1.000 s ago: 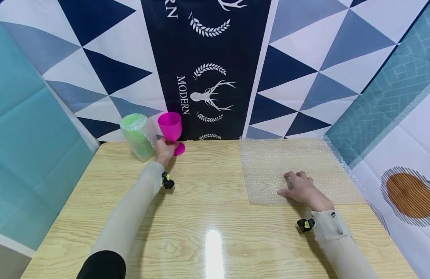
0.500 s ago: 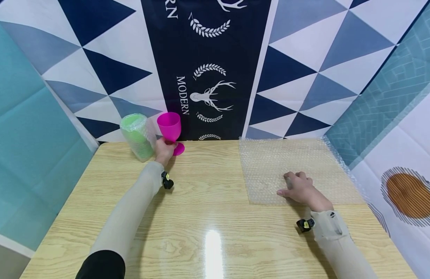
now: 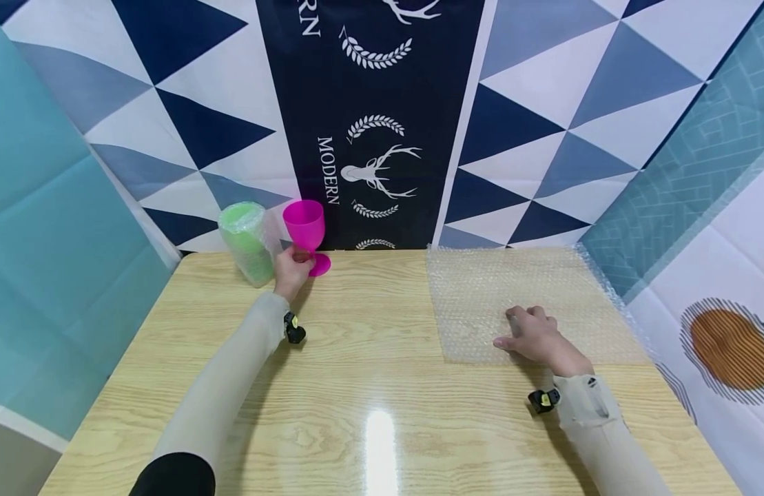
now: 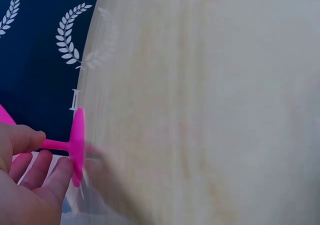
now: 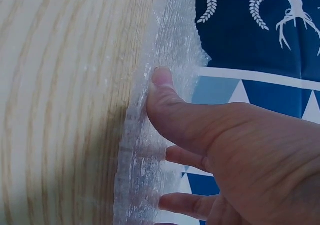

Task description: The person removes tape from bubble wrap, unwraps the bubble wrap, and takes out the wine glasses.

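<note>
one pink goblet (image 3: pixel 304 224) is in my left hand (image 3: pixel 291 273), thumb and fingers grasping its stem just above the round foot. it is upright at the far edge of the worktop (image 3: pixel 369 344), mouth up, in front of the black wall panel (image 3: pixel 382 89) with its white deer head and laurel sprigs. just to the left of it i have a green cylindrical thing (image 3: pixel 246 241) wrapped in bubble film; i can't tell whether my knuckles touch it. well apart, on the right, my right hand (image 3: pixel 533 335) is loose and holds nothing, fingers spread and slightly bent, with the thumb apart from them. it rests on a clear bubble-wrap sheet (image 3: pixel 475 289) laid flat on the worktop, near the edge closest to me. the sheet's right border curls up a little toward the side wall. i wear pale sleeves (image 3: pixel 220 386), with a small black device (image 3: pixel 296 328) at each wrist.
</note>
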Demonstrator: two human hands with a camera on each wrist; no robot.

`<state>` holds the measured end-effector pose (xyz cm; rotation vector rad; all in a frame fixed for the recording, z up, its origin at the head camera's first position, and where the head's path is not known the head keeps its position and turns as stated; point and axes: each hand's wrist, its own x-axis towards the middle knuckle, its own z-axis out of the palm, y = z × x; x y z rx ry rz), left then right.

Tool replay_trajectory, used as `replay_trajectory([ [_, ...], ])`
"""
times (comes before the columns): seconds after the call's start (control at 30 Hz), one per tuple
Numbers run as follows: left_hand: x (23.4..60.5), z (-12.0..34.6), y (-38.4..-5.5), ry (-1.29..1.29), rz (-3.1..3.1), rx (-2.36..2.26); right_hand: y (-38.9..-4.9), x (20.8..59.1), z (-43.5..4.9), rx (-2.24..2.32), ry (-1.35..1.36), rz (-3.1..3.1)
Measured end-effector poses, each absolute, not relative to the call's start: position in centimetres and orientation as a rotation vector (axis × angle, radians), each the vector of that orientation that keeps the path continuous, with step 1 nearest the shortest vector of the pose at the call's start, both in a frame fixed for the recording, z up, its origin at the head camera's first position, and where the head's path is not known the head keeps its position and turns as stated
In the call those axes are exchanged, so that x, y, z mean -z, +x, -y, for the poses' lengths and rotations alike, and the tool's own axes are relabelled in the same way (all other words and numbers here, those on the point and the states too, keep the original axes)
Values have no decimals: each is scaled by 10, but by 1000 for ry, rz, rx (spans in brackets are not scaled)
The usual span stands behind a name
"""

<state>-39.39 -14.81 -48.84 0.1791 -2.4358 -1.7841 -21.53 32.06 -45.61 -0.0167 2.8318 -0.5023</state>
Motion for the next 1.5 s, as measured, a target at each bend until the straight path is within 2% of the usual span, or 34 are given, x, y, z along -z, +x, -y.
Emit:
replay_trajectory([
  [0.23, 492, 147, -380, 97, 2410, 1824, -214, 455, -321, 494, -11, -2828],
  [0.5, 492, 153, -362, -34, 2481, 1631, -211, 458, -320, 476, -39, -2856],
  [1.03, 488, 155, -315, -469, 2658, 1398, -205, 461, -322, 519, -33, -2897],
  [1.27, 471, 157, -292, -507, 2752, 1164, -200, 460, -320, 482, -80, -2997],
  [1.5, 462, 158, -257, -468, 2775, 1002, -198, 458, -309, 513, -256, -3150],
])
